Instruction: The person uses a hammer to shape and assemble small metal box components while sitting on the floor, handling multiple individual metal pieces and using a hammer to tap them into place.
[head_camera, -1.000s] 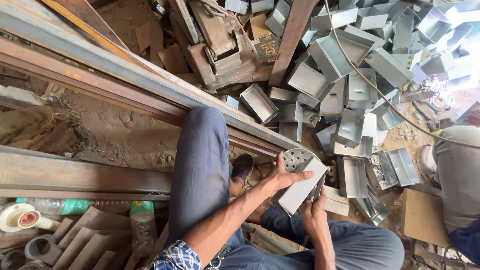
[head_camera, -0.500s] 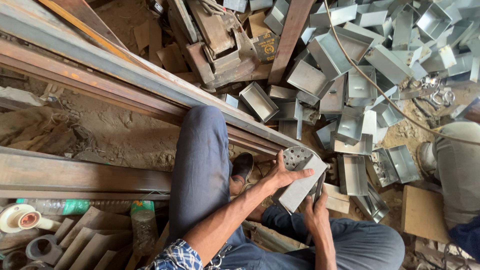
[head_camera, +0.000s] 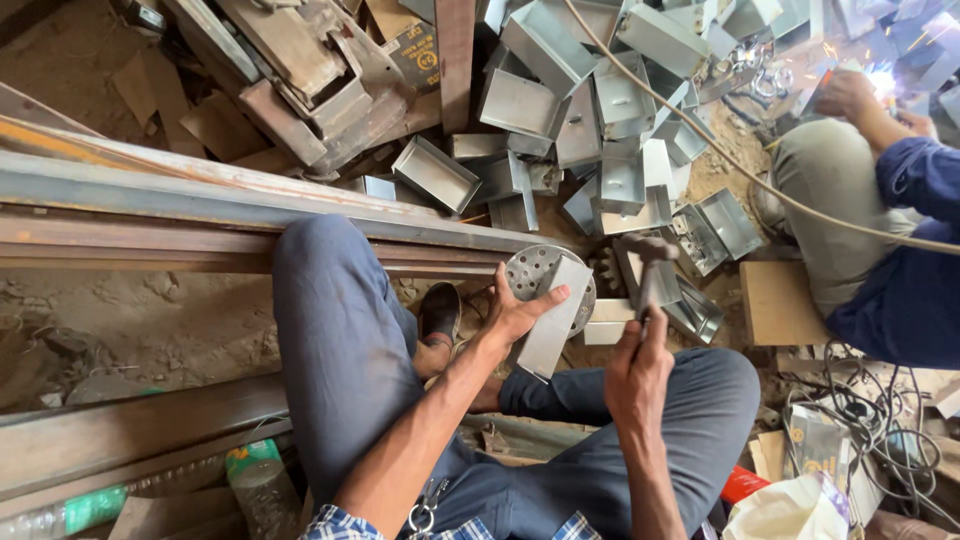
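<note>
I sit on the ground with my knees bent, in blue trousers. My left hand (head_camera: 515, 315) presses a flat grey sheet-metal strip (head_camera: 557, 320) down on a round perforated steel block (head_camera: 535, 272) between my legs. My right hand (head_camera: 637, 372) grips the handle of a hammer (head_camera: 648, 262), its head raised just right of the block and above the strip. My foot in a dark sandal (head_camera: 438, 312) rests left of the block.
A pile of grey sheet-metal boxes (head_camera: 600, 150) lies ahead. Long rusty steel beams (head_camera: 200, 215) run across on the left. Another person in blue (head_camera: 890, 270) sits at the right, welding with sparks near their hand (head_camera: 850, 95). A hose (head_camera: 720, 150) crosses the pile. Cables lie at right.
The view has swung, bringing the welding person at right into sight. My right hand has lifted the hammer above the strip; my left hand still holds the strip on the block.
</note>
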